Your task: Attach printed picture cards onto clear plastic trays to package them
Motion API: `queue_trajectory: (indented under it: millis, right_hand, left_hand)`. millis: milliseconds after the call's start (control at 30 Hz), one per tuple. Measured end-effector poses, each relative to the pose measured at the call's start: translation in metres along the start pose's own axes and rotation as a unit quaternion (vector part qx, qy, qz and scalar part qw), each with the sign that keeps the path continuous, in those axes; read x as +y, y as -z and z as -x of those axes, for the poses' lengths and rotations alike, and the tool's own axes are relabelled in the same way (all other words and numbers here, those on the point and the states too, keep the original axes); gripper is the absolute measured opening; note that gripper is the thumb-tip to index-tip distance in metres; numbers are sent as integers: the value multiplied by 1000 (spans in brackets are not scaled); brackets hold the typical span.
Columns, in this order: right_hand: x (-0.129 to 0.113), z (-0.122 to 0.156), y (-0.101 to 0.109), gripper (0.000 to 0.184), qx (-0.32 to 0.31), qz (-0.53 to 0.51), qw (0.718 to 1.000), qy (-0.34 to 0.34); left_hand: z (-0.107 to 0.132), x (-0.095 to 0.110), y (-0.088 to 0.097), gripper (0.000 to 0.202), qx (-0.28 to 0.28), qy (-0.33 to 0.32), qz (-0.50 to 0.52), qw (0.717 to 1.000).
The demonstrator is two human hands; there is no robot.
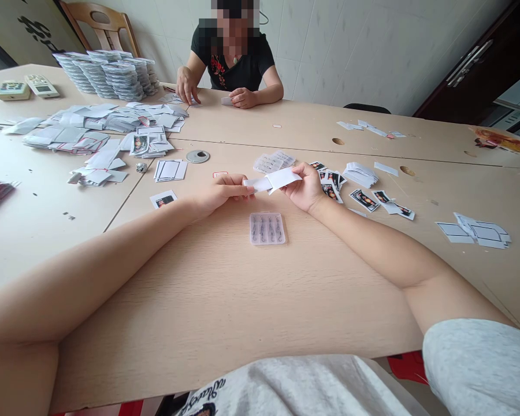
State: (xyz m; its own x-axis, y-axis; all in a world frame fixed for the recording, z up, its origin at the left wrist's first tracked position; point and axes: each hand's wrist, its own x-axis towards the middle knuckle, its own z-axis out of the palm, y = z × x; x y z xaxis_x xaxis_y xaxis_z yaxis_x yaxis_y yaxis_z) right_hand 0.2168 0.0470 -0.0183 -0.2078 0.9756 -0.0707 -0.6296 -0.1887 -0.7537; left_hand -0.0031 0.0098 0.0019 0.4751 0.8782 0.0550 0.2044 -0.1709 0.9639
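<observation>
White paper point(283, 178): held up between both hands, above table; long axis run side to side, right end slightly farther from body; crease or overlap seen mid-length, one folded piece or two cannot be told.
Left hand point(226, 189): fingers closed in a pinch on paper's left end; palm unseen.
Right hand point(308, 189): paper's right part gripped between thumb and fingers; larger share of sheet on this side.
Hook case point(267, 241): laid flat on table point(242, 289), body side of the paper, centred between hands, touched by neither; near square, no clear long axis; hooks point(263, 232) inside aligned toward and away from body.
Nearer hand: about even; no clear difference can be told.
Other clear cases point(268, 163): placed just beyond the paper, partly overlapped.
Right-hand side: printed cards point(330, 192) scattered just beside right hand; white slip stack point(359, 174) set farther right.
Left-hand side: bordered cards point(170, 170) and single printed card point(162, 199) left near left forearm.
Across table: co-worker point(242, 72) seated, small papers handled.
</observation>
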Motion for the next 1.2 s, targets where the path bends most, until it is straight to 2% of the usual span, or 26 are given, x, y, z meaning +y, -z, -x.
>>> queue_trajectory:
  millis: [1200]
  right_hand:
    - [-1,0,0,8,12,-12,1000,1]
  left_hand:
    - [-1,0,0,25,1,0,3,1000]
